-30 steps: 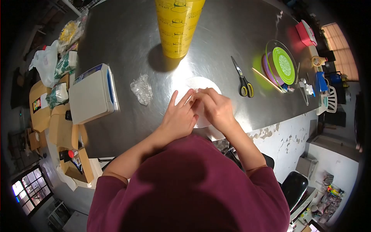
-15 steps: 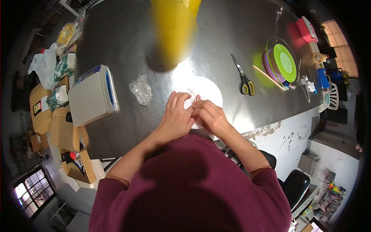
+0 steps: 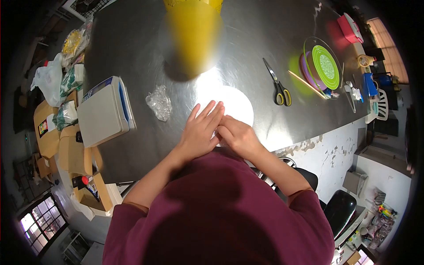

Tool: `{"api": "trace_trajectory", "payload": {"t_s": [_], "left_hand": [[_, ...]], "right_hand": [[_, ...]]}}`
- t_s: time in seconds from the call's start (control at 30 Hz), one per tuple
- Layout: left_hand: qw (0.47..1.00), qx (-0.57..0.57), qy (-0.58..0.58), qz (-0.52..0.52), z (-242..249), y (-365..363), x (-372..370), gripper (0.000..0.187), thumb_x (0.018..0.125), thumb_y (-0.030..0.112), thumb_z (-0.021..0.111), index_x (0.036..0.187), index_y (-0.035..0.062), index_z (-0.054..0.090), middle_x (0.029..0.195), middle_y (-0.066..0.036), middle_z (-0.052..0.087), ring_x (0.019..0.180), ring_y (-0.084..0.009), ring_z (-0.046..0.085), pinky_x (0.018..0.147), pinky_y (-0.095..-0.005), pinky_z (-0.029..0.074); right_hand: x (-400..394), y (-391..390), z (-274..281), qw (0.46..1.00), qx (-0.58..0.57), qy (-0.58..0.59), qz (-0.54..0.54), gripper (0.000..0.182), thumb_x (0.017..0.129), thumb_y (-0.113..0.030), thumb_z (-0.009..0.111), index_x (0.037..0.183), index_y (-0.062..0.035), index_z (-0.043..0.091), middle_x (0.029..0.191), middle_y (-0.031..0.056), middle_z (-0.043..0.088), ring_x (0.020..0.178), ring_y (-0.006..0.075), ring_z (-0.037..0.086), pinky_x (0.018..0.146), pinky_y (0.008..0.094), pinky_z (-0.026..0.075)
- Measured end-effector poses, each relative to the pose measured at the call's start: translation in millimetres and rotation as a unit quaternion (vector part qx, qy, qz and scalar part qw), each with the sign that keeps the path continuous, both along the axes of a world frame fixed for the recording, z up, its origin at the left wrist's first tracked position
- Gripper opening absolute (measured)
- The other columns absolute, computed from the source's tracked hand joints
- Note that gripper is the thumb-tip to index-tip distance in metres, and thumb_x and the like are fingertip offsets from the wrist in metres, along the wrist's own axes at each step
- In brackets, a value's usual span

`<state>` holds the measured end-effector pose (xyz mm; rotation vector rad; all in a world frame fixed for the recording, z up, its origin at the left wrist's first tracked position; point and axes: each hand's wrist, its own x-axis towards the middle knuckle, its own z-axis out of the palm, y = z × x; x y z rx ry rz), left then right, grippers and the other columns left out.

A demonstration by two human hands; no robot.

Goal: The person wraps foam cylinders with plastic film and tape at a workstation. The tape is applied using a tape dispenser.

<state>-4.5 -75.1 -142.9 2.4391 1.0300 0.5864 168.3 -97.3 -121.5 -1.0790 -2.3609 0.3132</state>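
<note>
A round white disc [image 3: 240, 106] lies on the metal table in front of my body, partly covered by both hands. My left hand [image 3: 201, 132] is over its left side, fingers stretched out and close together, the tips towards the far side. Beside it, my right hand [image 3: 239, 138] has its fingers curled in, touching the left hand near the thumb. Whatever the right fingers hold is hidden behind the hands. Crumpled clear plastic wrap [image 3: 160, 104] sits to the left of the disc. To the right lie scissors [image 3: 278, 86] with black and yellow handles, blades pointing away.
A blurred yellow object [image 3: 194, 37] stands at the far middle. On the left is a grey box-shaped device [image 3: 104, 112], beside cardboard boxes [image 3: 75, 148] and bags. A green round mat [image 3: 326, 67], a wooden stick [image 3: 308, 85] and a pink container [image 3: 350, 29] are on the right.
My left fingers have straightened from a curled pose. My right hand has turned inward with its fingers curled. A small clear pinkish thing that showed between the hands is now hidden.
</note>
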Motion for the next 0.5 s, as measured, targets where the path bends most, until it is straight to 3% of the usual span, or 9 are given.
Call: {"api": "trace_trajectory", "payload": {"t_s": [0.1, 0.23, 0.33, 0.37, 0.43, 0.5], "left_hand": [[0.999, -0.010, -0.037, -0.013, -2, 3, -1, 0.067, 0.076, 0.018, 0.062, 0.136, -0.0004, 0.039, 0.141, -0.017, 0.041, 0.129, -0.0345, 0.040, 0.105, -0.0541, 0.027], [0.999, 0.005, 0.020, -0.037, 4, 4, -5, 0.059, 0.081, 0.022, 0.060, 0.133, 0.0004, 0.044, 0.140, -0.017, 0.042, 0.130, -0.0344, 0.039, 0.106, -0.0542, 0.026], [0.998, 0.017, 0.035, -0.040, 7, 2, -5, 0.053, 0.085, 0.025, 0.058, 0.131, 0.0018, 0.047, 0.140, -0.017, 0.042, 0.131, -0.0338, 0.038, 0.106, -0.0547, 0.025], [0.998, 0.022, 0.034, -0.039, 6, 2, -4, 0.052, 0.086, 0.025, 0.057, 0.131, 0.0023, 0.047, 0.140, -0.017, 0.042, 0.131, -0.0332, 0.038, 0.106, -0.0551, 0.025], [0.998, 0.030, 0.038, -0.042, 4, -1, -4, 0.049, 0.087, 0.026, 0.056, 0.130, 0.0032, 0.049, 0.140, -0.016, 0.043, 0.131, -0.0321, 0.038, 0.105, -0.0557, 0.024], [0.997, 0.041, 0.045, -0.053, 1, 1, -5, 0.046, 0.088, 0.025, 0.056, 0.129, 0.0039, 0.050, 0.140, -0.014, 0.043, 0.131, -0.0308, 0.039, 0.105, -0.0564, 0.024]], "right_hand": [[-1, -6, 2, 1.000, 0.003, -0.003, -0.012, 0.024, 0.068, -0.005, 0.065, 0.090, -0.0002, 0.059, 0.101, 0.0141, 0.062, 0.095, 0.0282, 0.063, 0.081, 0.0351, 0.054], [9, -11, 8, 1.000, -0.005, 0.006, 0.006, 0.031, 0.067, -0.001, 0.063, 0.098, 0.0003, 0.062, 0.109, 0.0168, 0.063, 0.095, 0.0278, 0.064, 0.082, 0.0353, 0.054], [43, -5, -7, 0.979, -0.128, 0.156, 0.024, 0.031, 0.069, 0.003, 0.057, 0.101, 0.0010, 0.061, 0.108, 0.0181, 0.064, 0.097, 0.0285, 0.065, 0.086, 0.0372, 0.052], [48, -6, -2, 0.957, -0.169, 0.224, -0.071, 0.030, 0.071, 0.004, 0.052, 0.100, 0.0028, 0.063, 0.108, 0.0185, 0.064, 0.097, 0.0285, 0.065, 0.087, 0.0354, 0.051], [45, 7, 3, 0.940, -0.105, 0.249, -0.207, 0.024, 0.077, 0.002, 0.054, 0.099, 0.0032, 0.065, 0.112, 0.0192, 0.063, 0.098, 0.0283, 0.064, 0.088, 0.0328, 0.050], [44, 15, -9, 0.957, -0.070, 0.181, -0.214, 0.021, 0.080, -0.001, 0.056, 0.099, 0.0031, 0.065, 0.114, 0.0190, 0.061, 0.098, 0.0295, 0.064, 0.086, 0.0326, 0.051]]}}
